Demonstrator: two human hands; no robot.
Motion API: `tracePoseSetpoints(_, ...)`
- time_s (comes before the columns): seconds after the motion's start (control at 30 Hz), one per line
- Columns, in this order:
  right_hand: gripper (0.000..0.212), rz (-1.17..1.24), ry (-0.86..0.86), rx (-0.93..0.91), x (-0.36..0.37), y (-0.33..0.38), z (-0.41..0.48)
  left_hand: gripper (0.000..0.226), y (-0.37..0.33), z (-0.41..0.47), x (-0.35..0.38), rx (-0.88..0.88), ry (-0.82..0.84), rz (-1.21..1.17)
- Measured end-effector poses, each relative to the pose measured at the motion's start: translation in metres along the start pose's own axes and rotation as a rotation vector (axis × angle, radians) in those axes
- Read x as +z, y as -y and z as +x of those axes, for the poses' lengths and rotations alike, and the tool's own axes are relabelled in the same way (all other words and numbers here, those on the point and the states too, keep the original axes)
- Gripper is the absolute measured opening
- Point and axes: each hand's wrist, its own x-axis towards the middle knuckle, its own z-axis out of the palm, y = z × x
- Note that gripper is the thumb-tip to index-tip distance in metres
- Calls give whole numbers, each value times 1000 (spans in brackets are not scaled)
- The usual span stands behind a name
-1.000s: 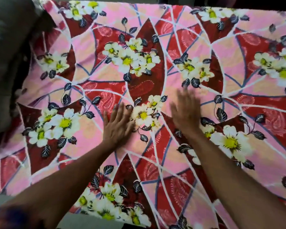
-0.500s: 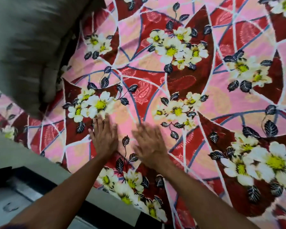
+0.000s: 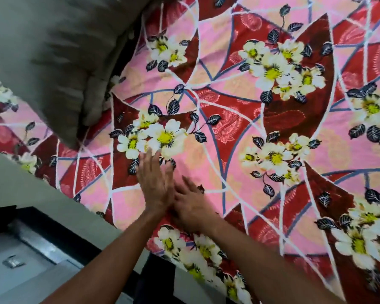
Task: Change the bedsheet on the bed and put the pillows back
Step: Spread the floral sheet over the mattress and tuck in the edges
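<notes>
A pink and dark red bedsheet with white flowers covers the bed and fills most of the view. My left hand lies flat on the sheet near the bed's near edge, fingers straight and pointing up towards a flower cluster. My right hand rests flat on the sheet right beside it, touching the left hand, fingers stretched. A grey pillow lies on the sheet at the upper left, blurred.
The sheet's edge hangs over the mattress side at the lower left. Below it lie a dark bed frame strip and a pale floor.
Both hands have slid left across the sheet towards the pillow and come together until they touch. The view has swung left, bringing the pillow and bed edge into sight.
</notes>
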Motion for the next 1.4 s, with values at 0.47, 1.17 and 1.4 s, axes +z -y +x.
tracePoseSetpoints(0.47, 64, -227, -313, 961, -83, -174, 145, 63, 47, 212, 9, 599, 324, 453)
tracePoseSetpoints(1.17, 53, -174, -163, 612, 27, 30, 224, 67, 274, 103, -147, 32, 194, 422)
tracePoseSetpoints(1.4, 67, -175, -47, 512, 73, 106, 195, 74, 290, 79, -159, -127, 150, 320)
